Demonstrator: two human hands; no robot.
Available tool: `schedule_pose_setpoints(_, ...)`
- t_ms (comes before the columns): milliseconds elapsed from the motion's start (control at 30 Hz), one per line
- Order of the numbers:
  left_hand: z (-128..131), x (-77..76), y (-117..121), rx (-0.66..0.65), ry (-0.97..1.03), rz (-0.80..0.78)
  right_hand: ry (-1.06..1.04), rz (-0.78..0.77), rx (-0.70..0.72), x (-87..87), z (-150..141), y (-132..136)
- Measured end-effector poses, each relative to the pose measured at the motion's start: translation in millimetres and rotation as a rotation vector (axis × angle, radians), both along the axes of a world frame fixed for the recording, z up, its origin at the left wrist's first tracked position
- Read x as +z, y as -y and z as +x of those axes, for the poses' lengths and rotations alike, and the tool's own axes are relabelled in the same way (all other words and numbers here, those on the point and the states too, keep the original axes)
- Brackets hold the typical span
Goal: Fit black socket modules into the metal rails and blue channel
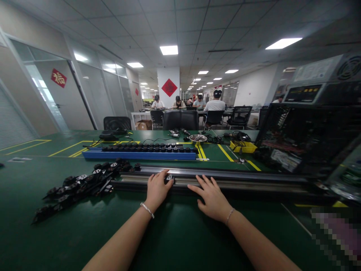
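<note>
A long black and silver metal rail [239,180] lies across the green table [169,237] in front of me. My left hand [156,189] rests on the rail with its fingers curled round a small black socket module [169,177] seated in it. My right hand [212,198] lies flat and open on the rail's near edge, just right of the module, fingers spread. A string of black socket modules [81,185] lies in a heap on the table to the left, reaching the rail's left end.
A blue tray [141,154] with a row of black modules sits behind the rail. A metal bowl [197,139], a yellow tray [243,147] and cables lie further back. An open computer case [307,139] stands at the right. Several people sit at far tables.
</note>
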State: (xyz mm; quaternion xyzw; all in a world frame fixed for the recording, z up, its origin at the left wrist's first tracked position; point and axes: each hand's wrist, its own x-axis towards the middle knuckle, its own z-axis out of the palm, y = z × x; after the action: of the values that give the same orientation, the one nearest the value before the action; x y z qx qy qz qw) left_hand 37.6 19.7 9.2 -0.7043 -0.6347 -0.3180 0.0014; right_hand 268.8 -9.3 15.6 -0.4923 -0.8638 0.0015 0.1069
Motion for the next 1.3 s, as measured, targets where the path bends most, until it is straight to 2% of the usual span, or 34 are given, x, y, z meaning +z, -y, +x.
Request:
schedule_pose_setpoints(433, -34.9, 11.3, 1.7, 0.170, -0.044, -0.066, 0.006, -0.017, 0.019, 0.3, 0.6, -0.5)
schedule_pose_setpoints(833, -72.2, 13.7, 2.5, 0.296, -0.139, -0.109, 0.001, -0.025, 0.019, 0.9, 1.0, -0.5)
schedule_pose_setpoints(967, -86.2, 13.6, 1.4, 0.375, -0.142, -0.133, 0.006, -0.020, 0.020, 1.2, 1.1, -0.5)
schedule_pose_setpoints(1300, -117.1, 20.8, 2.5, 0.462, -0.122, -0.165, 0.002, -0.026, 0.020, 2.0, 0.9, -0.1)
